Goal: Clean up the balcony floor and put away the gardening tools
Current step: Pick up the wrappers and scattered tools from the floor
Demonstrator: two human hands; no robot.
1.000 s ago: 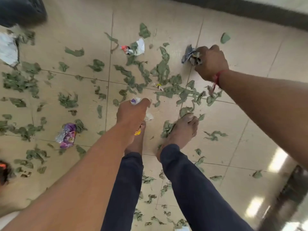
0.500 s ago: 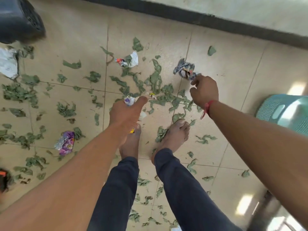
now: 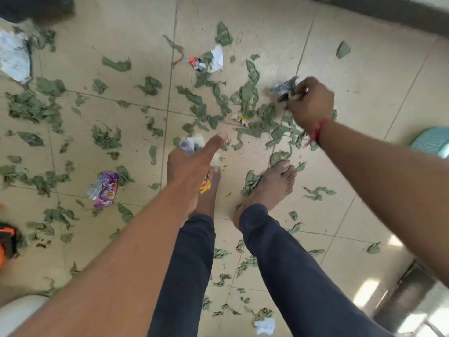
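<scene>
Torn green leaves (image 3: pixel 247 96) and crumpled wrappers litter the beige tiled floor (image 3: pixel 136 27). My right hand (image 3: pixel 309 105), with a red thread at the wrist, grips a crumpled dark blue and silver wrapper (image 3: pixel 285 87) above the leaf pile. My left hand (image 3: pixel 192 164) holds a bunch of crumpled wrappers (image 3: pixel 190 144), white and purple at the top, a yellow bit (image 3: pixel 205 186) showing below the palm, thumb stretched out. A purple wrapper (image 3: pixel 104 188) lies on the floor to the left. A white and red wrapper (image 3: pixel 209 60) lies further ahead.
My bare feet (image 3: pixel 272 183) stand among the leaves. A dark bin (image 3: pixel 36 8) sits at the top left with crumpled paper (image 3: pixel 14 57) beside it. A teal basket (image 3: pixel 432 142) is at the right edge, an orange object (image 3: pixel 4 242) at the left edge. A small white scrap (image 3: pixel 266 325) lies behind my feet.
My right hand closed on the blue and silver wrapper it was reaching for and lifted it. The view swung slightly. My left hand kept its bunch of wrappers.
</scene>
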